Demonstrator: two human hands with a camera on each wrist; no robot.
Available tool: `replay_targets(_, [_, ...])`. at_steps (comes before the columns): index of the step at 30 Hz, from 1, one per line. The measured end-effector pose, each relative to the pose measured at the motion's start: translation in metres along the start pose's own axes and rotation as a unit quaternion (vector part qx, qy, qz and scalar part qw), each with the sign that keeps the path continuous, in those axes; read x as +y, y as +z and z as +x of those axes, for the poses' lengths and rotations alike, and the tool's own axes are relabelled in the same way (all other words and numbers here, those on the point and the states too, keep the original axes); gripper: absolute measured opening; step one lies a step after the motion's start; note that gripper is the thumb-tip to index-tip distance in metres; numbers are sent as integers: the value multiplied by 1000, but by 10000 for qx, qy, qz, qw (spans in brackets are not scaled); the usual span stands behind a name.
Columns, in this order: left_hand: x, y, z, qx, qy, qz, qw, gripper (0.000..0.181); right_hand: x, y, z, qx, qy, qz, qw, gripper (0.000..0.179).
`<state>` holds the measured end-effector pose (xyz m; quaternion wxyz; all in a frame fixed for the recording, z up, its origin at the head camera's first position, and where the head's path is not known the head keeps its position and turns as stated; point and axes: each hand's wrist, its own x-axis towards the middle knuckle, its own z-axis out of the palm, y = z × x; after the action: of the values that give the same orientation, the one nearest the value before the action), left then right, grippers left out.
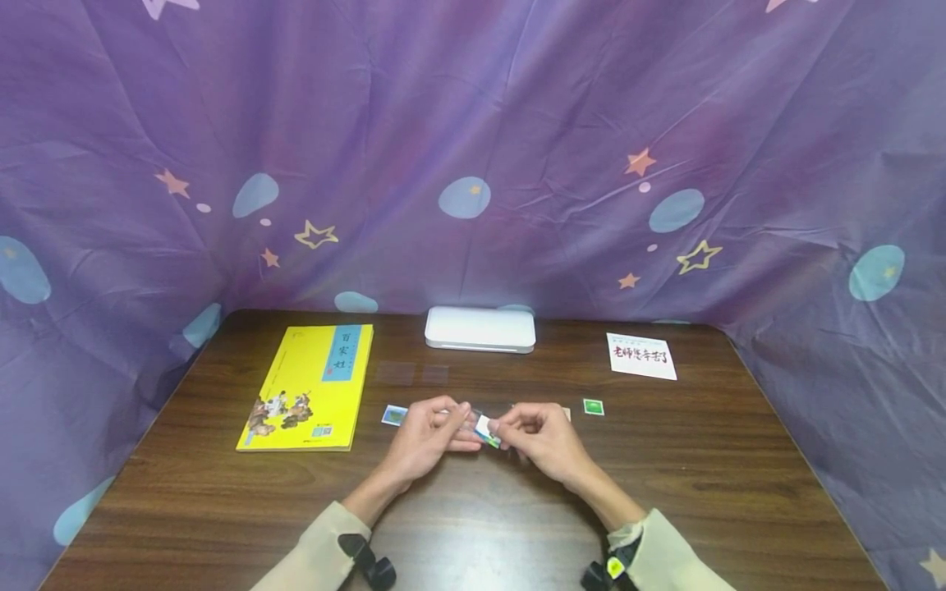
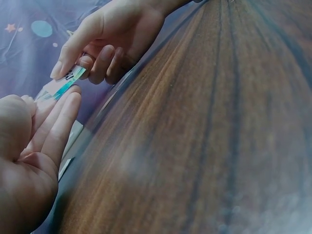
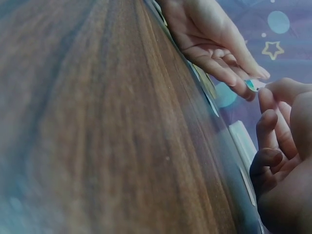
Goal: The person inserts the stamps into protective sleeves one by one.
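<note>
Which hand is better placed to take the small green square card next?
Probably the right hand: the green square card lies nearer to it; the left hand is farther. But the right hand pinches a small white-blue-green rectangular card, so may need freeing first.

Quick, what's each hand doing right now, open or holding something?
Left hand: closed, pinching what looks like a clear sleeve.
Right hand: closed, pinching a small printed card.
</note>
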<state>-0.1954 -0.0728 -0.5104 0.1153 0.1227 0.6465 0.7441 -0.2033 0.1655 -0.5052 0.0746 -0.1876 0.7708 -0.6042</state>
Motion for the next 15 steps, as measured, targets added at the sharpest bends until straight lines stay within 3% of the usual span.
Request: replay_targets(15, [0, 1, 0, -32, 55, 54, 10000, 35, 0, 0, 0, 57, 110, -133, 9998, 14])
